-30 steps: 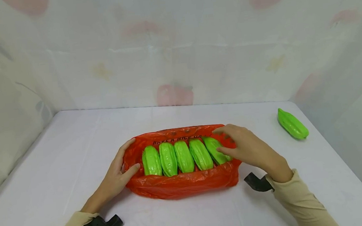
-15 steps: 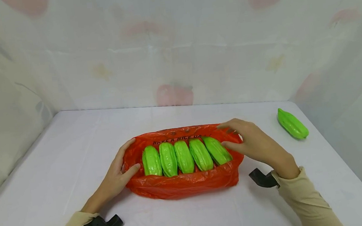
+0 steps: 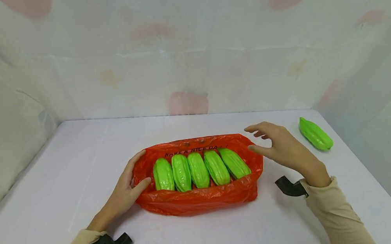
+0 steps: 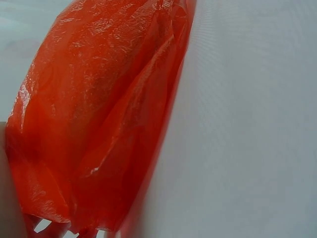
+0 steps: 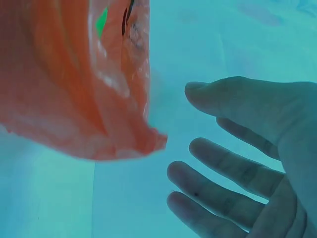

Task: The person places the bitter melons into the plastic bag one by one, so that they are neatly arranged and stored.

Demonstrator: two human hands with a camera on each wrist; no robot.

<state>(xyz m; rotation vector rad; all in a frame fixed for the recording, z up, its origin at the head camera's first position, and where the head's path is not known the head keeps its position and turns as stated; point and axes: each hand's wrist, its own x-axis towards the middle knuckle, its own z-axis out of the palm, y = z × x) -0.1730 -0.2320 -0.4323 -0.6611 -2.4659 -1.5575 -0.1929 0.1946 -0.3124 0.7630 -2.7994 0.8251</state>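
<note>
A red plastic bag (image 3: 203, 200) lies open-mouthed on the table, printed with black letters inside its far wall. Several bright green, glossy, ridged fruits (image 3: 198, 170), shaped like star fruit, lie side by side in it; the rightmost leans. My left hand (image 3: 127, 187) holds the bag's left end, thumb over the rim inside and fingers along the outside. Off the bag's right end, my right hand (image 3: 284, 145) hovers with fingers spread and nothing in it. In the right wrist view its fingers (image 5: 223, 198) stand apart from the bag's corner (image 5: 143, 141).
One more green ridged fruit (image 3: 316, 134) lies alone near the right edge of the white-covered table (image 3: 206, 238). Behind the table hangs a pale patterned curtain (image 3: 188, 52), with further sheets at both sides. A black wrist mount (image 3: 291, 187) juts from the right sleeve.
My right hand has withdrawn from over the rightmost fruit in the bag, moving right and slightly away, past the bag's rim. The left hand has stayed on the bag.
</note>
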